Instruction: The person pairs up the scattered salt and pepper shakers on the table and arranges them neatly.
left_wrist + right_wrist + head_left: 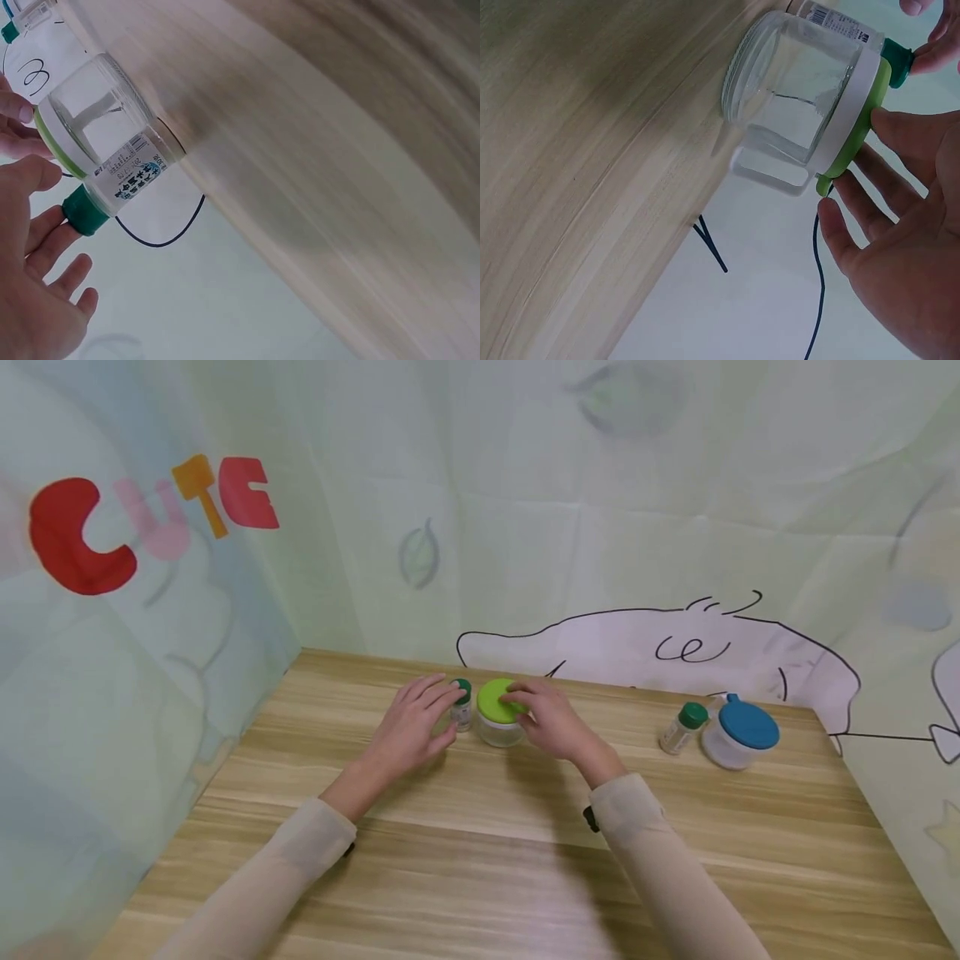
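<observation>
A clear jar with a light green lid (497,701) stands at the back of the wooden table (480,852). My right hand (546,720) lies over the lid's right side. In the right wrist view its thumb and fingers (855,199) span the rim of the green lid (859,124). Just left of the jar stands a small labelled bottle (124,176) with a dark green cap (84,212). My left hand (420,720) reaches it with nearly straight fingers (52,225), whose tips touch the cap.
At the back right stand a second small green-capped bottle (681,727) and a clear jar with a blue lid (738,731). Printed cloth walls (150,610) close off the table at the left, back and right.
</observation>
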A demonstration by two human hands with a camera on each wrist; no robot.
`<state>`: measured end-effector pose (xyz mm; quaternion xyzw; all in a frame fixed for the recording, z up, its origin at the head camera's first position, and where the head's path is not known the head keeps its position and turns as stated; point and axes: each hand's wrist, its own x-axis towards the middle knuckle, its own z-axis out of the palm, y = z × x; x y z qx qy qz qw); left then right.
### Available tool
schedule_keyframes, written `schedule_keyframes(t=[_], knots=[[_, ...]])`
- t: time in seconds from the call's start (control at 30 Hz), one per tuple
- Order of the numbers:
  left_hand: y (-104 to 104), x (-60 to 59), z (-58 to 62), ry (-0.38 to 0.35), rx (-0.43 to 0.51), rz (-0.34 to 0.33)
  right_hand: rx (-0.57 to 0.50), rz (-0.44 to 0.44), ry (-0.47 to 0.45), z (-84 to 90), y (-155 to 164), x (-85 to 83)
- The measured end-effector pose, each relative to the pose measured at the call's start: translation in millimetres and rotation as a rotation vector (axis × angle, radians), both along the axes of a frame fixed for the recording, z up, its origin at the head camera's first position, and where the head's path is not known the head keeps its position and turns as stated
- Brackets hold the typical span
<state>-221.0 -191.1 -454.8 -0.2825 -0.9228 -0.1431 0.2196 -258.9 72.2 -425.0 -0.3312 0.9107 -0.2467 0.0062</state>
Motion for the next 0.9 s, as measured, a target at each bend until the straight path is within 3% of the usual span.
schedule_keyframes(t=[0.17, 0.43, 0.73, 0.9], knots=[[-0.5, -0.3, 0.5, -0.024, 0.017, 0.012, 0.047, -0.011, 0.024, 1.7, -4.0, -0.1], [1.6, -0.3, 1.7, -0.024, 0.029, 0.01, 0.215, -0.025, 0.043, 8.5, -10.3, 6.6], [2.3, 1.7, 2.0, -0.047, 0.033, 0.016, 0.221, -0.041, 0.062, 10.9, -12.4, 6.9], [2.6, 3.6, 2.8, -0.057, 0.025, 0.026, 0.205, -0.004, 0.061, 15.3, -12.6, 2.5]])
